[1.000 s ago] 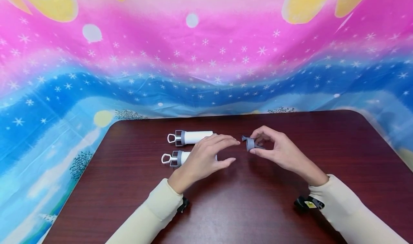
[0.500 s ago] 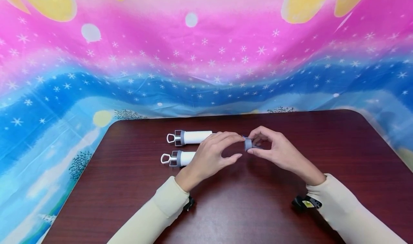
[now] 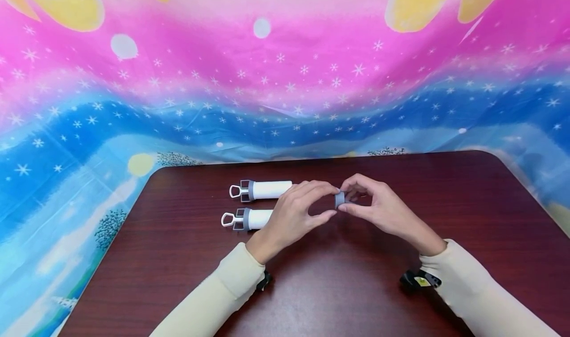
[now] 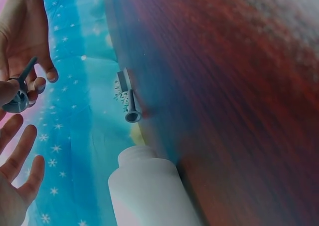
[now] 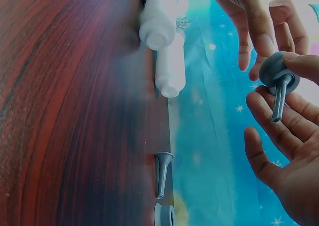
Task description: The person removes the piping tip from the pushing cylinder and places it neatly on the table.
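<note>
My right hand (image 3: 353,198) pinches a small grey nozzle (image 3: 340,199) between thumb and fingers just above the dark wooden table (image 3: 356,287). In the right wrist view the nozzle (image 5: 277,82) shows a round cap and a thin spout that points toward the palm. My left hand (image 3: 329,202) reaches in from the left with relaxed fingers, the fingertips (image 5: 259,39) at or almost at the cap. Two white tubes with grey ring ends (image 3: 262,189) (image 3: 247,219) lie side by side left of the hands.
Behind the hands, near the far table edge, lie a loose grey nozzle (image 5: 162,172) (image 4: 130,104) and another grey piece (image 5: 164,215). A bright starry cloth (image 3: 285,79) hangs behind the table. Bare wood lies in front of and right of the hands.
My left hand has moved right, off the nearer tube, until its fingertips meet the nozzle. The right hand has shifted slightly left, with the nozzle still in it.
</note>
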The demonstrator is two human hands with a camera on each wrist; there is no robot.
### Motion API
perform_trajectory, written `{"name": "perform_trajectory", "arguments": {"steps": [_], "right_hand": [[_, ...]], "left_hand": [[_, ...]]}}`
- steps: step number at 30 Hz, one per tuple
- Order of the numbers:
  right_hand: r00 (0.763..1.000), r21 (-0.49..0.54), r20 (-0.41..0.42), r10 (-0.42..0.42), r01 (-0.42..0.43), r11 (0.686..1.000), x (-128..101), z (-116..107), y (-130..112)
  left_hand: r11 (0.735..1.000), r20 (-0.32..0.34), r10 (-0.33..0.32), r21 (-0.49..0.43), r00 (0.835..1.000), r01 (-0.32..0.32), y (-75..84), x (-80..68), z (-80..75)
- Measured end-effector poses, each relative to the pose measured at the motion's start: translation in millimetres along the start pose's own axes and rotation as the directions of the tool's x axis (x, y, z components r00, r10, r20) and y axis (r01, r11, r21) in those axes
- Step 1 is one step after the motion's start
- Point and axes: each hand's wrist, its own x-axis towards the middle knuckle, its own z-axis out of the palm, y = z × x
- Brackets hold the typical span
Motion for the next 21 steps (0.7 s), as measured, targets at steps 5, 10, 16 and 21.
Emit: {"name": "perform_trajectory", "arguments": {"steps": [5,10,16,21], "right_hand": [[1.0,0.002,-0.002,0.0,0.0,1.0,0.4,0.2,-1.3],[1.0,0.008,-0.002,0.007,-0.007,1.0,0.8,0.5,-1.4],[1.0,0.02,0.0,0.002,-0.002,1.0,0.5,-0.4,-1.7],[1.0,0.026,-0.003,-0.012,0.012,1.0,-0.1,-1.7,-0.8]], "left_hand": [[1.0,0.001,-0.005,-0.004,1.0,0.005,-0.2,0.7,-0.1],[1.0,-0.002,0.008,-0.008,1.0,-0.008,-1.2,1.6,-0.8],[1.0,-0.008,0.022,-0.023,1.0,-0.022,-2.2,2.1,-1.5],[0.997,0.013,-0.014,-0.07,1.0,0.015,-2.2,2.0,-2.6]]}}
